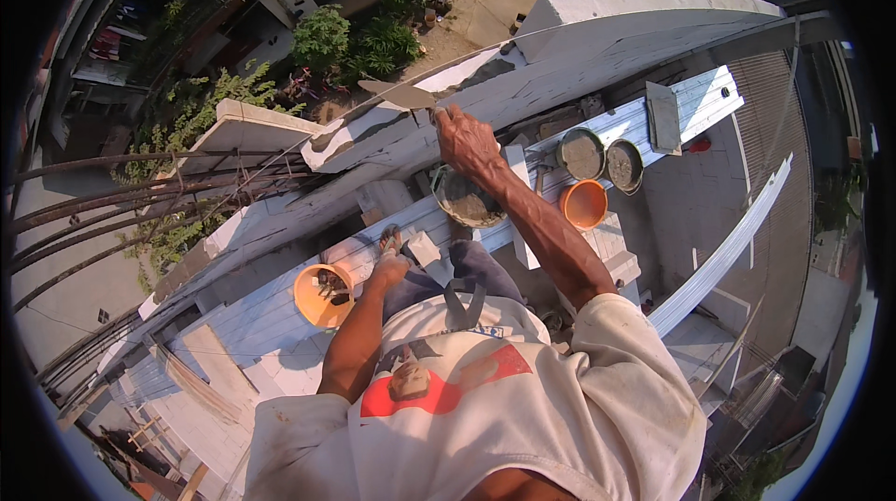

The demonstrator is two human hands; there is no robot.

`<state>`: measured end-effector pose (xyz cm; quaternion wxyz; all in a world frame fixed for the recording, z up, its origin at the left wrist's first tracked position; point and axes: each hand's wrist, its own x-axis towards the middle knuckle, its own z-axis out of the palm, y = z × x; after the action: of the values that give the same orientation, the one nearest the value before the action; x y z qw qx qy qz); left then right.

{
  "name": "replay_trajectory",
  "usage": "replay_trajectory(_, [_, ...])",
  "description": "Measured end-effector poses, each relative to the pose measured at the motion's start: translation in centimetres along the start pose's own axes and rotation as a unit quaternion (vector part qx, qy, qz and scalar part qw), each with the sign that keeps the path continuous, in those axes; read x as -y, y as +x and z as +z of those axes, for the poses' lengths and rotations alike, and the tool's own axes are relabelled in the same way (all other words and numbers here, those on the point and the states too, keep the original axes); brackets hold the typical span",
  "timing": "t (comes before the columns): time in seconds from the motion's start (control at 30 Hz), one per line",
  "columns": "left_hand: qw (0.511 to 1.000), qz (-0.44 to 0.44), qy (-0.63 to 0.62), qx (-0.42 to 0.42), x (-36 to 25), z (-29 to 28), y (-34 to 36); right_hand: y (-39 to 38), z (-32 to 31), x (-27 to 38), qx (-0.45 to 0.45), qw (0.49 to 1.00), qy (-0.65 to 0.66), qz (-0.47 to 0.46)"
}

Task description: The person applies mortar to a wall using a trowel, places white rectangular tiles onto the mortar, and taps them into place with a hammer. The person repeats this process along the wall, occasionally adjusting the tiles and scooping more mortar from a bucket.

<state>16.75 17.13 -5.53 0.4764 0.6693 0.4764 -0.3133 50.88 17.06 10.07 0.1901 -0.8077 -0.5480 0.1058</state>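
Observation:
My right hand [465, 139] is closed around the handle of a trowel [401, 93]. The blade reaches left over the top of a white block wall [373, 120], where grey mortar is spread in patches. My left hand [390, 269] hangs low by my thigh, close to a foot on the planking; its fingers are too small and hidden to read. Below my right wrist stands a dark bucket [457, 197] with grey mortar, partly covered by my forearm. Left of my left hand, an orange bucket [322, 296] holds some dark pieces.
An orange bucket [585, 204] and two dark buckets of grey mix, one [581, 154] beside the other [623, 165], stand to the right on corrugated metal sheeting [695, 99]. Bent steel bars [140, 193] cross the left side. Beyond the wall, the ground drops to a yard [467, 20].

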Motion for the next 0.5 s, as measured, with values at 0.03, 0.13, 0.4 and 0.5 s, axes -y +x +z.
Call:
replay_trajectory(0.03, [0.999, -0.006, 0.032, 0.008, 0.1, 0.2, -0.1, -2.2, 0.2, 0.4, -0.002, 0.999, 0.033, 0.005])
replay_trajectory(0.13, [0.991, -0.037, 0.117, 0.051, 1.0, 1.4, -0.1, -9.6, 1.9, 0.5, -0.025, 0.987, 0.153, 0.048])
replay_trajectory(0.4, [0.942, -0.207, 0.202, 0.169, -0.2, 5.2, -1.6, -26.4, 14.1, -8.5, 0.25, 0.826, 0.253, 0.437])
replay_trajectory(0.5, [0.94, -0.201, 0.243, 0.13, 1.8, 8.1, -0.3, -29.6, 20.6, -12.8, 0.231, 0.823, 0.206, 0.477])
